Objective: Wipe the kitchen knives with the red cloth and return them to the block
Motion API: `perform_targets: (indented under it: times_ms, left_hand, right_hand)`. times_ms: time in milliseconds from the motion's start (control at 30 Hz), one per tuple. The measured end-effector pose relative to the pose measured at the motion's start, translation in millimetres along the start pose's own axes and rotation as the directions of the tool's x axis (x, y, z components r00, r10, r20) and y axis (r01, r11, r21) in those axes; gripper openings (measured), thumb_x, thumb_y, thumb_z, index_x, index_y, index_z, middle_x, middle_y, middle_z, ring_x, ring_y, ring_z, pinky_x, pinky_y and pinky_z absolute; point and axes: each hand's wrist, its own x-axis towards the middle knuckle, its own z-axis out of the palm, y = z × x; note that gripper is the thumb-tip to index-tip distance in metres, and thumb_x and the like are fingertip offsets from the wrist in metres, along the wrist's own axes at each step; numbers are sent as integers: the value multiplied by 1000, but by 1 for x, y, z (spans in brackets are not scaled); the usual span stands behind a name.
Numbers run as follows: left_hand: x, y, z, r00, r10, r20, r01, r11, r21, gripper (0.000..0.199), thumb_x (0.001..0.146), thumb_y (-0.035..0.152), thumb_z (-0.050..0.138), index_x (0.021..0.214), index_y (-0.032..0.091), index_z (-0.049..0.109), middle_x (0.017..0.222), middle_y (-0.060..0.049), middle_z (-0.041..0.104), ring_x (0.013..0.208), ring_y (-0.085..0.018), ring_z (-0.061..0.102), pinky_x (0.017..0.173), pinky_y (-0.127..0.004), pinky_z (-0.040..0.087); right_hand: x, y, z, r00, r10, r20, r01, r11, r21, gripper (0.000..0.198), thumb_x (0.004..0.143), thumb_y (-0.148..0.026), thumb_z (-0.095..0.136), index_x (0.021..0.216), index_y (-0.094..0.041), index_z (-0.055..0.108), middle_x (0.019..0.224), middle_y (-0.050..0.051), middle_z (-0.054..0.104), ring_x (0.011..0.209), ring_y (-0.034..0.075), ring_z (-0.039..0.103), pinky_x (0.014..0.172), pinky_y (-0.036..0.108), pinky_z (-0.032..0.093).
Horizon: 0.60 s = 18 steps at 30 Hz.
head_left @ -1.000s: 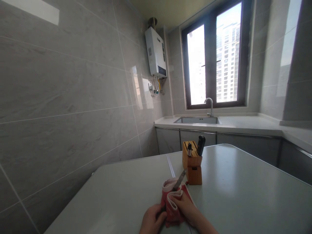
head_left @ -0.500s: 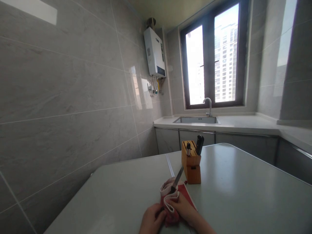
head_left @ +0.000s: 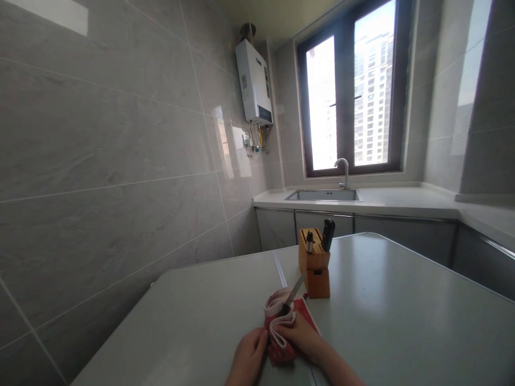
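A red and white cloth is bunched and folded above the pale table in front of me. Out of its folds, a knife points up and to the right, its bare blade rising from a dark handle partly hidden by the cloth. My right hand is closed on the right side of the cloth, thumb inside a fold. On the left edge, my left hand has its fingers closed against the cloth; its fingertips are mostly hidden. Just beyond the blade tip stands a wooden knife block.
In the block are a black-handled knife and a tool with a short dark and silver handle. The table has a seam running across it. Behind it are a counter with a sink and a tap.
My left hand has shifted slightly down and left along the cloth, its fingers straighter than before. The right hand keeps its hold, and the knife leans slightly more to the right.
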Motion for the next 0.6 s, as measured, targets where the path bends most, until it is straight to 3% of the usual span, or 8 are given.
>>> perform_targets:
  times_ms: [200, 600]
  left_hand:
    - [2, -4, 2, 1000, 16, -6, -16, 998, 61, 44, 90, 46, 34, 69, 16, 58, 71, -4, 62, 70, -18, 55, 66, -24, 38]
    - [3, -11, 4, 999, 16, -52, -16, 1000, 1, 38, 86, 47, 42, 62, 18, 46, 61, 3, 46, 62, -13, 43, 58, -22, 32]
  right_hand:
    - [3, 12, -2, 990, 45, -132, -43, 999, 18, 35, 54, -37, 78, 76, -16, 60, 74, 2, 67, 75, 20, 61, 76, 34, 46]
    - [6, 12, -4, 993, 29, -116, -3, 976, 220, 29, 64, -40, 73, 76, -14, 66, 69, 2, 68, 64, 15, 60, 64, 27, 44]
